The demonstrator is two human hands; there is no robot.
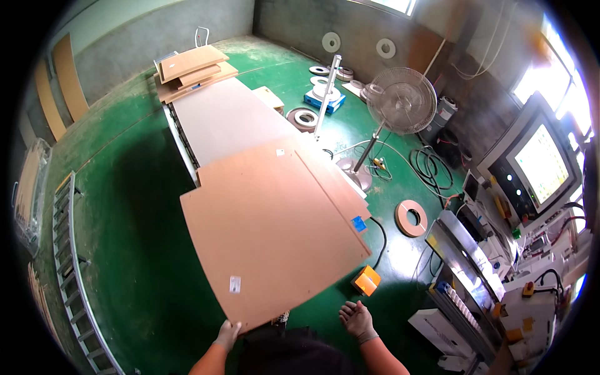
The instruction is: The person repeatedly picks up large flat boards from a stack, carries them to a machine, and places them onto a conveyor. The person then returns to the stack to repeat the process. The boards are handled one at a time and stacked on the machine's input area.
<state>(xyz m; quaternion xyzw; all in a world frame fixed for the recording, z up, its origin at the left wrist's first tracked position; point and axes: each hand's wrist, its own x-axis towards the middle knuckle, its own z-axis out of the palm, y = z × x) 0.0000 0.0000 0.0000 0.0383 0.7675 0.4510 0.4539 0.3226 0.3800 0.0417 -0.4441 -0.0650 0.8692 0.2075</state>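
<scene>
A large tan board [275, 244] lies flat in front of me, with a small white label near its left side and blue tape at its right edge. My left hand [227, 335] is closed on the near left corner of this board, thumb on top and fingers beneath. To the right of the board's near edge, my right hand [357, 320] hangs in the air, touching nothing. Its fingers are loosely bent and apart, with nothing visible in them. Under the large board, a narrower tan board [340, 190] sticks out along the right.
A long grey-topped table [231, 119] runs away from me, with stacked boards [190, 67] at its far end. An orange foot pedal [367, 280] sits near my right hand. Also right are a standing fan [403, 100], an edging roll [410, 218] and a machine's screen [542, 164]. A ladder [72, 281] lies left.
</scene>
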